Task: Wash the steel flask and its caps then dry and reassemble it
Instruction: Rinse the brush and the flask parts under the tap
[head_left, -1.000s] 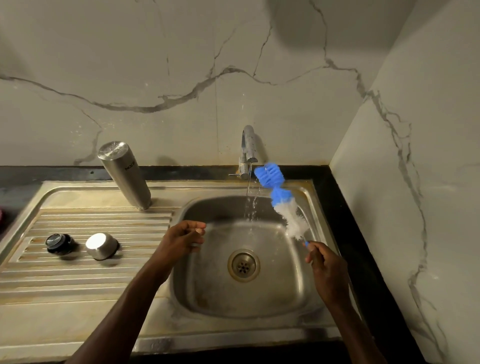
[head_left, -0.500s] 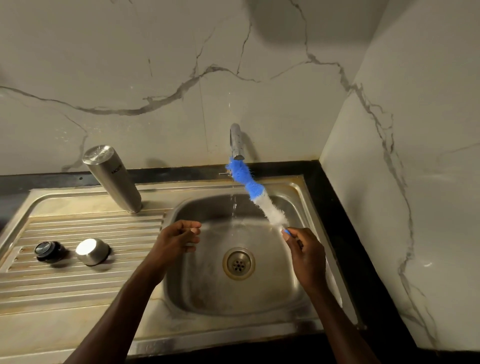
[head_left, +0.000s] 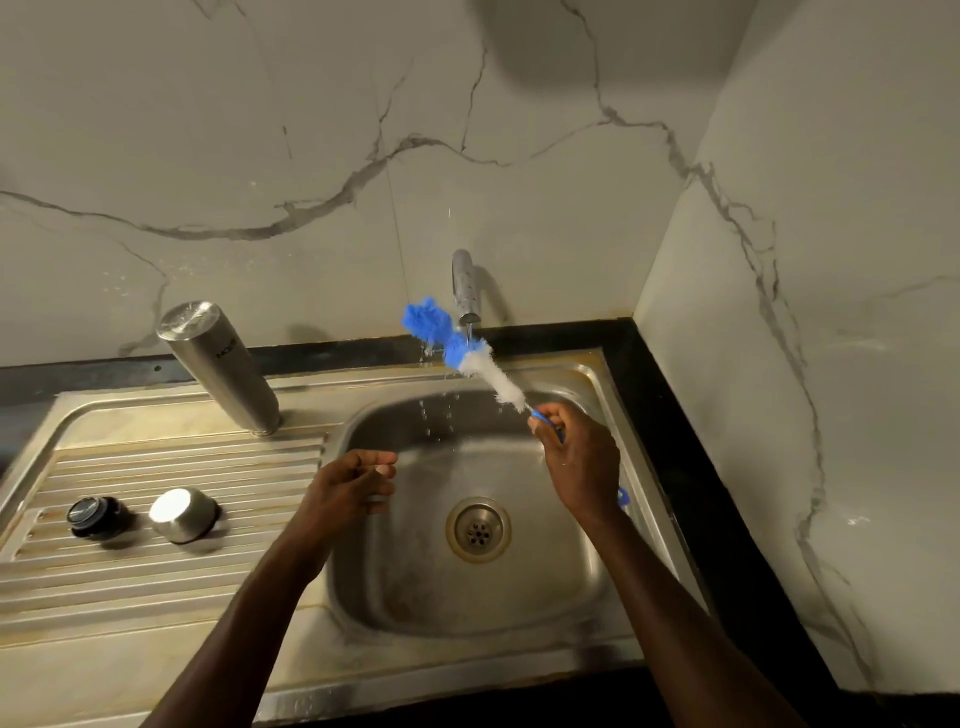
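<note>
The right hand (head_left: 579, 460) is gripping the bottle brush (head_left: 467, 358) under the tap (head_left: 466, 291). The left hand (head_left: 353, 486) is hovering loosely curled, holding nothing. The steel flask (head_left: 223, 366) is standing inverted at ten o'clock, with the black cap (head_left: 92, 515) and steel cap (head_left: 182, 514) sitting at nine o'clock.

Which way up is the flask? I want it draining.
Upside down: the steel flask stands on the drainboard with its closed base up, mouth down, leaning slightly.

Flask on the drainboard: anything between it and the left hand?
Nothing visible. The flask stands inverted on the drainboard, and only bare ribbed steel lies between it and the left hand. The right hand holds the bottle brush.
</note>
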